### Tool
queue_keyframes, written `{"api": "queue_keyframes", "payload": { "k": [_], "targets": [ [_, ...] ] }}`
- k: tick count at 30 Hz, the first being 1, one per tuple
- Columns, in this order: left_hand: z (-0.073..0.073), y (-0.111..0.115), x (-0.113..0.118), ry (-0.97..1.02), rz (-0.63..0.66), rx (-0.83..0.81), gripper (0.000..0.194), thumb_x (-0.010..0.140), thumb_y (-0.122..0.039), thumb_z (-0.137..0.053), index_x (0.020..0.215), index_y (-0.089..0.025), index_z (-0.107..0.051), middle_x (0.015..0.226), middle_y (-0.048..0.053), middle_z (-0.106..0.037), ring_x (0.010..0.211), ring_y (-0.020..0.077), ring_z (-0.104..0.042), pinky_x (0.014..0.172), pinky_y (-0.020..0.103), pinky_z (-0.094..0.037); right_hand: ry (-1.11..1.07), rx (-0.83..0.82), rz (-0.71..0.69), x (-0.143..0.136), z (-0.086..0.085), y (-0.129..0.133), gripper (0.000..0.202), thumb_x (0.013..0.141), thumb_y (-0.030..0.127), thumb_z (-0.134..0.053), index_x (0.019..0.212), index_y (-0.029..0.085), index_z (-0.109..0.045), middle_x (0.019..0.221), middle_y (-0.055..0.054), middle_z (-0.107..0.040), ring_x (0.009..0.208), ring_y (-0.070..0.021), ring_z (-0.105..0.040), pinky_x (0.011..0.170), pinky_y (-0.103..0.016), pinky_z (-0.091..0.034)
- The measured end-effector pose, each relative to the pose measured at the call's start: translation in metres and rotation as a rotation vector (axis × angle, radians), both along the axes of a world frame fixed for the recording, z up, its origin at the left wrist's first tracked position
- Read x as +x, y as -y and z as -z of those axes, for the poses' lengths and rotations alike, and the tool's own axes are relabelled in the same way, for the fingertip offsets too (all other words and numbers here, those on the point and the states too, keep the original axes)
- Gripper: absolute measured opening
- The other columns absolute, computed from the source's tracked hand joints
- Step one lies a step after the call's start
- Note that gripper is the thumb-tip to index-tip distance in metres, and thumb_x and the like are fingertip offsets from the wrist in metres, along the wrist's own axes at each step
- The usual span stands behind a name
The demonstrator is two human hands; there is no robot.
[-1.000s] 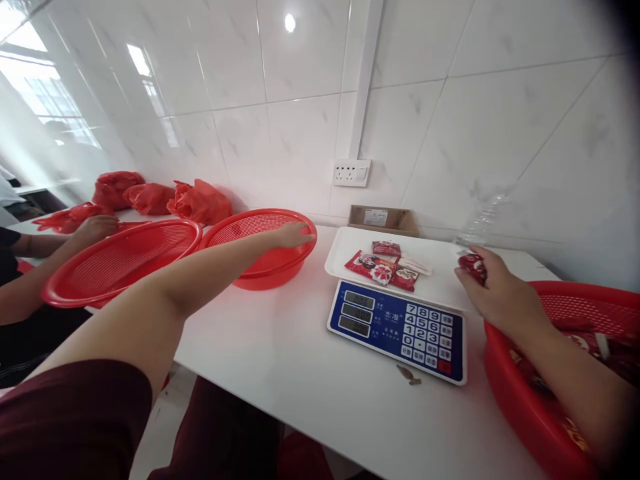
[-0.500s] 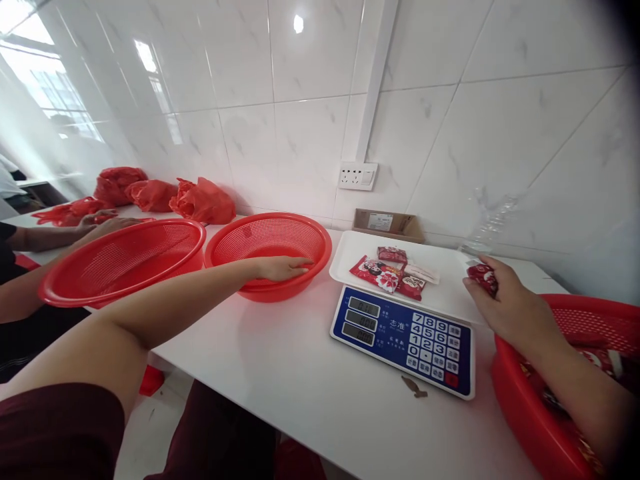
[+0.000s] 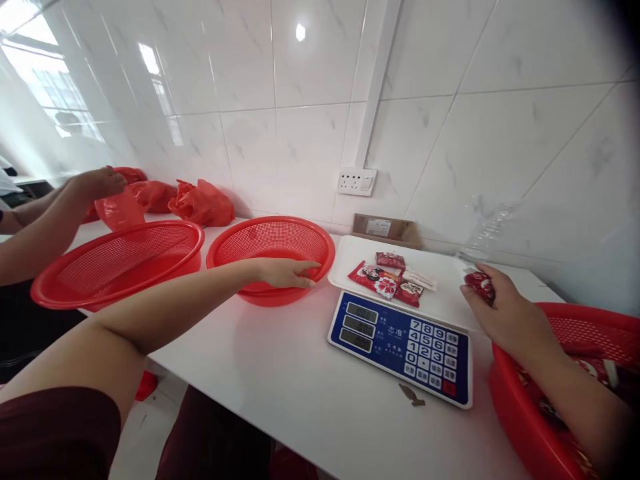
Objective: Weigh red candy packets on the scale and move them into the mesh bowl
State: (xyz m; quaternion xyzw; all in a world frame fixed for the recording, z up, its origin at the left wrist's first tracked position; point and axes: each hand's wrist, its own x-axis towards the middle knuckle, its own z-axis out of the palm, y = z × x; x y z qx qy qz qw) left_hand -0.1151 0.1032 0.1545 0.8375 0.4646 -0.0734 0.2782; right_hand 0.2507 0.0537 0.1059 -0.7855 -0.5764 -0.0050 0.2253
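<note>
My right hand (image 3: 500, 300) pinches a small red snack packet (image 3: 479, 287) above the right side of the scale's white pan. Several red and white packets (image 3: 383, 280) lie together on the pan's left part. In front of the pan is the scale's blue keypad panel (image 3: 400, 347), with three small displays. My left hand (image 3: 289, 272) lies across the near rim of the middle red basket (image 3: 270, 297), fingers stretched and apart, holding nothing. Under my right forearm stands another red basket (image 3: 520, 407) with more packets in it.
A second red basket (image 3: 120, 293) sits tilted at the left. Beyond it, a co-worker's hands (image 3: 100, 183) hold up a red plastic bag (image 3: 120, 210). Filled red bags (image 3: 203, 203), a cardboard box (image 3: 385, 230) and clear plastic (image 3: 485, 230) are along the wall. A brown scrap (image 3: 412, 395) lies before the scale.
The co-worker's hands have risen from the table, lifting a red bag. My left fingers have spread a little over the rim. My right hand still holds the packet, almost unmoved.
</note>
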Motion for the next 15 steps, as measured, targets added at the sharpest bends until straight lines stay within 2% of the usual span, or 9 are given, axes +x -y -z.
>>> {"api": "queue_keyframes", "payload": {
  "k": [3, 6, 9, 11, 13, 15],
  "targets": [
    [0.000, -0.009, 0.000, -0.022, 0.001, 0.037, 0.074, 0.080, -0.067, -0.035, 0.143, -0.033, -0.014, 0.147, 0.003, -0.029, 0.131, 0.0288, -0.030, 0.105, 0.045, -0.025, -0.043, -0.040, 0.007, -0.003, -0.003, 0.002, 0.061, 0.084, 0.051, -0.031, 0.138, 0.021, -0.032, 0.125, -0.013, -0.057, 0.107, -0.0343, -0.056, 0.086, -0.043, -0.043],
    [0.000, -0.018, 0.002, -0.038, 0.004, 0.095, 0.073, 0.081, -0.064, -0.038, 0.142, -0.032, -0.017, 0.144, 0.004, -0.036, 0.127, 0.0295, -0.037, 0.102, 0.044, -0.031, -0.050, -0.050, -0.003, -0.003, -0.004, 0.002, 0.062, 0.085, 0.051, -0.030, 0.139, 0.020, -0.031, 0.124, -0.014, -0.057, 0.108, -0.0353, -0.056, 0.086, -0.043, -0.043],
    [0.001, -0.020, 0.015, -0.002, -0.012, 0.209, 0.073, 0.084, -0.058, -0.039, 0.143, -0.028, -0.009, 0.139, 0.009, -0.042, 0.120, 0.0296, -0.044, 0.095, 0.043, -0.037, -0.040, -0.026, -0.034, 0.000, -0.001, 0.000, 0.061, 0.085, 0.050, -0.029, 0.138, 0.019, -0.032, 0.127, -0.014, -0.055, 0.108, -0.0349, -0.056, 0.086, -0.043, -0.043],
    [0.003, -0.018, 0.030, 0.047, 0.000, 0.300, 0.071, 0.086, -0.054, -0.037, 0.144, -0.024, -0.006, 0.142, 0.011, -0.036, 0.124, 0.0286, -0.040, 0.098, 0.042, -0.035, -0.030, 0.003, -0.052, 0.004, 0.002, -0.002, 0.061, 0.085, 0.049, -0.029, 0.137, 0.018, -0.033, 0.126, -0.015, -0.056, 0.106, -0.0346, -0.058, 0.083, -0.043, -0.045],
    [0.006, -0.016, 0.050, 0.094, 0.061, 0.365, 0.067, 0.087, -0.051, -0.038, 0.142, -0.022, -0.014, 0.146, 0.010, -0.029, 0.132, 0.0253, -0.029, 0.106, 0.038, -0.026, -0.017, 0.028, -0.061, 0.008, 0.006, -0.005, 0.061, 0.085, 0.050, -0.031, 0.137, 0.019, -0.035, 0.121, -0.014, -0.060, 0.101, -0.0346, -0.060, 0.080, -0.044, -0.046],
    [0.010, -0.014, 0.071, 0.129, 0.176, 0.396, 0.063, 0.087, -0.050, -0.042, 0.140, -0.021, -0.024, 0.147, 0.006, -0.029, 0.137, 0.0225, -0.018, 0.110, 0.035, -0.019, 0.008, 0.066, -0.072, 0.011, 0.010, -0.007, 0.060, 0.084, 0.050, -0.032, 0.135, 0.019, -0.038, 0.118, -0.014, -0.062, 0.098, -0.0343, -0.062, 0.077, -0.044, -0.048]
  ]
}}
